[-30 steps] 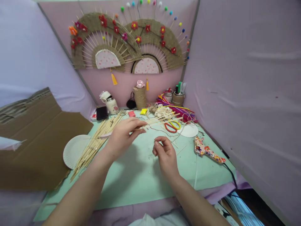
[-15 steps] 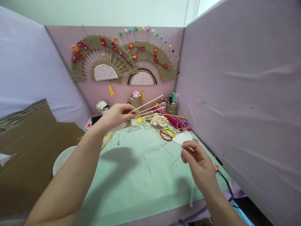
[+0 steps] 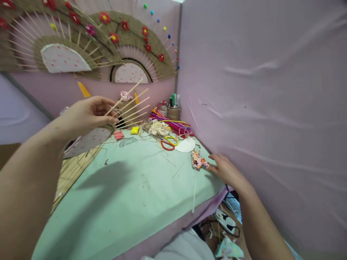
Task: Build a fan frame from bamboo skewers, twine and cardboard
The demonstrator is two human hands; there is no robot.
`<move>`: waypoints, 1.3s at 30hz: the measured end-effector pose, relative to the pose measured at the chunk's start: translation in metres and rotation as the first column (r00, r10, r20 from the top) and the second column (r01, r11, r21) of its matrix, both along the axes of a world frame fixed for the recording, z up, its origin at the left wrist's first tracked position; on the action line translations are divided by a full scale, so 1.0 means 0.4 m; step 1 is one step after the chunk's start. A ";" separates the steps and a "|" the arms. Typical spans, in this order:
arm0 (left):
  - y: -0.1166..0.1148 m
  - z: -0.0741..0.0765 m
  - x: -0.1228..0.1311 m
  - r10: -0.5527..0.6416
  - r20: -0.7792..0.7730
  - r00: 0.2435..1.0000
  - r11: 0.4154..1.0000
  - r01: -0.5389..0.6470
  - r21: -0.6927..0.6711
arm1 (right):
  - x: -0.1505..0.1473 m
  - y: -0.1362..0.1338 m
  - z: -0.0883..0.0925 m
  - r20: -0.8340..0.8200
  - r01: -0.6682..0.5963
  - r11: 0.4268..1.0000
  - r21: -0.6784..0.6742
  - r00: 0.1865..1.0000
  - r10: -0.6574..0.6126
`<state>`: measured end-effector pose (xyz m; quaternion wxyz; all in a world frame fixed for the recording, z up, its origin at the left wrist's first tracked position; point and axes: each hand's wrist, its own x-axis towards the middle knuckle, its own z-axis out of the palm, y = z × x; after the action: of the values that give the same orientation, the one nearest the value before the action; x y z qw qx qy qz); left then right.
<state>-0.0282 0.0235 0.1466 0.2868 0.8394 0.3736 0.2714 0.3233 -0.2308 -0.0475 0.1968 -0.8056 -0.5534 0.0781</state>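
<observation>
Raised at left, my left hand is closed on several thin bamboo sticks that fan out to the right past its fingertips. The base the sticks join is mostly hidden by the hand. On the right of the table, my right hand reaches over a floral-patterned glue gun, thumb and forefinger apart at its handle side. I see no clear grip on it, and part of the handle is hidden. A translucent glue stick extends from the gun toward the table's front edge.
Red-and-yellow scissors and a white paper piece lie beyond the glue gun. Twine, purple pipe cleaners and pen cups stand at the back. Bamboo strips lie left. Decorated fans hang on the wall.
The view has turned right and down. My right hand has moved to the glue gun, which now shows. The left hand still holds the bamboo sticks.
</observation>
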 end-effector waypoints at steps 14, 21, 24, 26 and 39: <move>0.016 0.018 -0.042 -0.036 0.232 0.972 0.998 0.049 -0.049 | -0.009 0.066 -0.045 -0.312 -0.160 0.970 0.184 0.926 0.212; 0.007 0.058 -0.038 -0.036 0.169 0.985 0.998 0.027 0.056 | -0.178 0.073 0.097 -0.770 0.009 0.923 0.385 0.555 0.316; 0.002 0.076 -0.019 -0.057 0.109 0.992 0.995 0.048 0.084 | -0.283 0.112 0.128 -0.849 0.087 0.903 0.420 0.389 0.358; -0.002 0.087 -0.001 -0.096 0.067 0.993 0.989 0.088 0.116 | -0.346 0.149 0.145 -0.817 0.071 0.887 0.457 0.426 0.387; -0.056 0.077 0.088 -0.163 -0.125 0.979 0.959 0.187 0.215 | -0.436 0.301 0.178 -0.687 0.162 0.711 0.685 0.468 0.556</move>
<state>0.0072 0.0011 0.1775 0.1922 0.9094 0.2793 0.2409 0.1490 -0.1106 0.0239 0.7088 -0.4470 -0.4621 0.2903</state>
